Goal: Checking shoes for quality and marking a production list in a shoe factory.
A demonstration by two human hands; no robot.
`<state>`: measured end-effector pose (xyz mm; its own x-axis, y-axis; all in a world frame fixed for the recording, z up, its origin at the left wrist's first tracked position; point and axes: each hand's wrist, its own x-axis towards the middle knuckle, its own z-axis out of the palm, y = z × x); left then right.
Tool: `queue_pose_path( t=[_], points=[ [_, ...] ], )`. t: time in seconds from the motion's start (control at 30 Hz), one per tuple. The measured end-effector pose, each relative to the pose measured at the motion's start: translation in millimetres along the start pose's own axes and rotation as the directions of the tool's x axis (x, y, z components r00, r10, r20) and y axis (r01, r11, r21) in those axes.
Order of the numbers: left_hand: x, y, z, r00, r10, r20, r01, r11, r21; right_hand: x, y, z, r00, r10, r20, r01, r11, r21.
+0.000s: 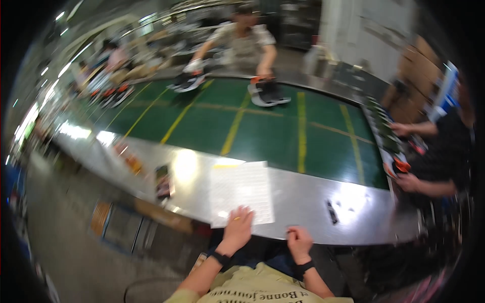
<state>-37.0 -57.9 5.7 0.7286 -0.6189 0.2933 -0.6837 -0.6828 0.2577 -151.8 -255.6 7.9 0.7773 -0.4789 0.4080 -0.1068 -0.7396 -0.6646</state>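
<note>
Step in hand, by my judgement: steadying the white rectangular paper sheet (pixel 240 184) at the silver metal counter's (pixel 303 202) front edge. My left hand (pixel 237 233) lies on its near edge, grip flat, unclosed; my right hand (pixel 301 243) is curled alongside, contents unclear. Lifting would call for a pinch

A white, rectangular paper sheet (pixel 241 188), covered in fine, blurred print with a yellow strip at its far edge, lies flat under the left hand's fingers (pixel 243 214), mostly spreading beyond the fingertips and to either side.
</note>
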Motion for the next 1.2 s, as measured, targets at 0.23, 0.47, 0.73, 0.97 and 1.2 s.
queue_pose_path(
  t=[0.23, 0.47, 0.73, 0.97, 1.2],
  points=[
    [-11.8, -6.6, -10.0, 0.998, -0.063, -0.010, 0.062, 0.998, -0.023, 1.3, 2.9, 10.1, 0.993, 0.010, 0.119, -0.028, 0.989, 0.147],
    [-14.4, -6.4, -3.6, 0.998, -0.055, -0.038, 0.055, 0.998, -0.016, 2.5, -4.9, 5.9, 0.980, 0.094, 0.173, -0.114, 0.987, 0.109],
    [-17.7, -3.0, -4.3, 0.996, -0.068, -0.060, 0.065, 0.997, -0.052, 0.5, -9.0, 3.2, 0.986, 0.078, 0.149, -0.088, 0.994, 0.058],
    [-12.9, -4.6, 0.0, 0.996, -0.073, -0.048, 0.069, 0.995, -0.074, 3.8, -5.4, 5.3, 0.992, -0.004, 0.123, 0.000, 0.999, 0.036],
    [-16.0, -14.2, -14.4, 0.995, -0.088, -0.056, 0.086, 0.996, -0.029, 7.1, -11.0, 15.8, 0.989, -0.039, 0.141, 0.033, 0.998, 0.046]
  ],
)
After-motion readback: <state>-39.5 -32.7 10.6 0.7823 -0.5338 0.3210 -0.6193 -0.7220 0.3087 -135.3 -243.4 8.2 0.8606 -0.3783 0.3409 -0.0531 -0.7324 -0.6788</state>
